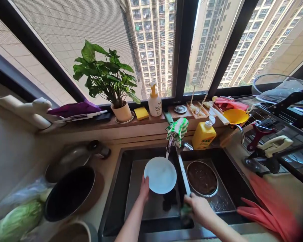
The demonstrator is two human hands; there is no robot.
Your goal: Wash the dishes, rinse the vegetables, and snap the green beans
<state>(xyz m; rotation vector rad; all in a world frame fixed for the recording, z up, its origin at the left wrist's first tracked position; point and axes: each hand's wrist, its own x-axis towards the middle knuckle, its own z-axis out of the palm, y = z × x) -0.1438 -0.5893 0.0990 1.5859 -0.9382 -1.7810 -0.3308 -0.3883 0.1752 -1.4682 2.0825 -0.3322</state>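
My left hand [143,189] grips the left rim of a round white plate [161,174], holding it tilted over the dark sink [116,198]. A thin stream of water falls onto the plate's top edge from the faucet [170,143], which has a green and white cloth [178,130] draped over it. My right hand [200,210] is closed on a dark green scouring pad [185,211] just right of and below the plate. A long metal bar [183,171] runs from the faucet down to that hand; whether the hand holds it I cannot tell.
A round metal basin of brown water [202,178] sits in the sink's right part. A yellow detergent bottle [204,136] stands behind it. Pink rubber gloves [267,208] lie right, beside a dish rack [275,148]. A black wok [69,193] and a cabbage [15,222] are at left.
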